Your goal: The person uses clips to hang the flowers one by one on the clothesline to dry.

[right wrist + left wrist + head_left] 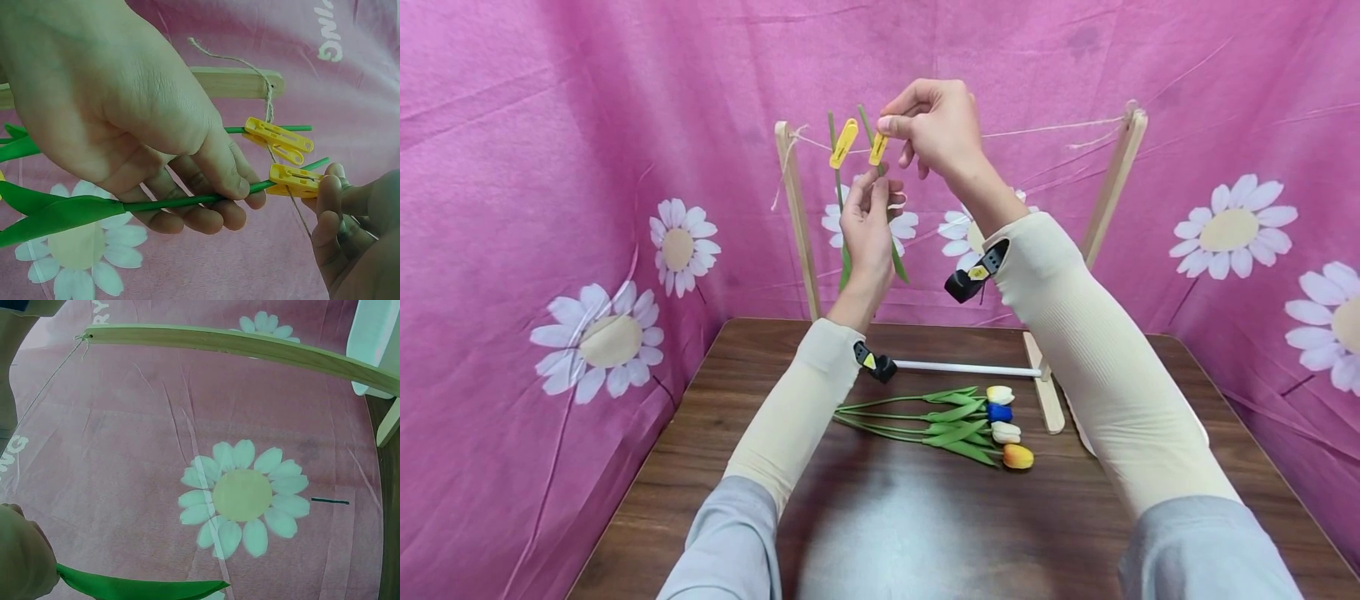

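My left hand point(868, 221) pinches the green stem point(187, 201) of an artificial flower just below the string. Above it, my right hand point(936, 125) pinches the end of a yellow clothespin point(290, 180), whose jaws sit over this stem and the string point(1037, 131). Just to the left, a second yellow clothespin point(844, 144) clips another green stem point(832, 129) to the string. Both flowers hang stem end up, with green leaves point(56, 206) lower down. My left arm mostly hides their blooms in the head view.
A wooden frame with a left post point(797, 217) and right post point(1112, 187) carries the string. A white rod point(966, 367) crosses its base. Several artificial tulips, including an orange-yellow one point(1018, 457), lie on the brown table point(700, 500). Pink daisy-printed cloth point(587, 100) surrounds it.
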`<act>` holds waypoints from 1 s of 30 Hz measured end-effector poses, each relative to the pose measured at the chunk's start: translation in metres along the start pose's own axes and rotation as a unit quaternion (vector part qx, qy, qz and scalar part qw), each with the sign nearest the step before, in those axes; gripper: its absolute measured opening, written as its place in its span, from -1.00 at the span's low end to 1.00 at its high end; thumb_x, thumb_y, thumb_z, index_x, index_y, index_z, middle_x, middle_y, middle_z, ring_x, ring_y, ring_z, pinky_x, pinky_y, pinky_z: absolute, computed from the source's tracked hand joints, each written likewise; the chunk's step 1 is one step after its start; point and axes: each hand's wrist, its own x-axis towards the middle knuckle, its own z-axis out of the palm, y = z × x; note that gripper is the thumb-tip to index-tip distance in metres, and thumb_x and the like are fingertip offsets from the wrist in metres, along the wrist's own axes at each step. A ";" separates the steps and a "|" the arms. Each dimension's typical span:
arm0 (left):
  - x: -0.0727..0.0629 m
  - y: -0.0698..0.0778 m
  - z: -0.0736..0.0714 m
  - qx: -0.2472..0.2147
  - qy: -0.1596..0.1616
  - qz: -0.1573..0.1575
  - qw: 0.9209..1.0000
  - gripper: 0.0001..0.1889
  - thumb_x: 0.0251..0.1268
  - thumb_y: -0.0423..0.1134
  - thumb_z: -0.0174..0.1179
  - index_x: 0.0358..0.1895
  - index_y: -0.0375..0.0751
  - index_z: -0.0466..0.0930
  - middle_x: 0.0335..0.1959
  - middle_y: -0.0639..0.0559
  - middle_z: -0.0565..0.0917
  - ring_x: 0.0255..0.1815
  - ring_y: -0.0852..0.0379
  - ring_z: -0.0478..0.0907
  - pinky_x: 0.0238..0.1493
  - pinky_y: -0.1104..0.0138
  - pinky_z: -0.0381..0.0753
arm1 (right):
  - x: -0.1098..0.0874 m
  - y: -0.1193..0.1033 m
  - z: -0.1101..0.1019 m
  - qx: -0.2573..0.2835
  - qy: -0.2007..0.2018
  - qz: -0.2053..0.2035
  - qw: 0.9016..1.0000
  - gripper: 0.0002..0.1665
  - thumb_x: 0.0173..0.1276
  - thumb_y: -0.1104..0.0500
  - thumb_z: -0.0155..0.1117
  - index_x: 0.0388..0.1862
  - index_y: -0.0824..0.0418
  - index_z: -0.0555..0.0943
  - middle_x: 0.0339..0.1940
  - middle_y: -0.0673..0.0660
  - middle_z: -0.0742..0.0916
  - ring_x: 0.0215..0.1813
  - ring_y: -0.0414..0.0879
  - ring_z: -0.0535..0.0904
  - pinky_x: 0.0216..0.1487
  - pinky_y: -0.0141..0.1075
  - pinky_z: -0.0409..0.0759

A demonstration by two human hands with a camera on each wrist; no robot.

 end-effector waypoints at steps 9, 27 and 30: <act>0.001 0.001 -0.002 0.003 0.004 -0.008 1.000 -0.66 0.65 -0.33 0.14 0.29 -0.47 0.59 -0.34 0.17 0.72 -0.33 0.29 0.65 -0.12 0.35 0.63 | 0.001 -0.001 0.000 -0.071 -0.029 0.037 0.996 -0.60 0.39 0.11 0.57 0.16 0.19 0.77 -0.04 0.07 0.90 -0.68 -0.17 0.65 -0.74 -0.37 0.51; -0.003 -0.001 -0.005 0.007 -0.028 -0.013 0.999 -0.65 0.66 -0.39 0.10 0.34 -0.51 0.51 -0.08 -0.25 0.74 -0.24 0.27 0.70 -0.07 0.36 0.63 | -0.011 -0.001 -0.008 -0.101 -0.042 0.016 0.994 -0.44 0.48 0.00 0.48 0.39 0.11 0.63 0.31 0.10 0.77 -0.51 -0.15 0.78 -0.55 -0.32 0.71; -0.005 0.000 -0.008 0.017 -0.039 -0.007 0.999 -0.67 0.66 -0.39 0.09 0.33 -0.48 0.53 -0.01 -0.30 0.74 -0.15 0.24 0.73 0.01 0.34 0.65 | -0.016 0.000 -0.012 -0.095 -0.019 -0.003 0.995 -0.49 0.50 0.01 0.45 0.35 0.13 0.64 0.29 0.11 0.77 -0.54 -0.18 0.76 -0.57 -0.32 0.70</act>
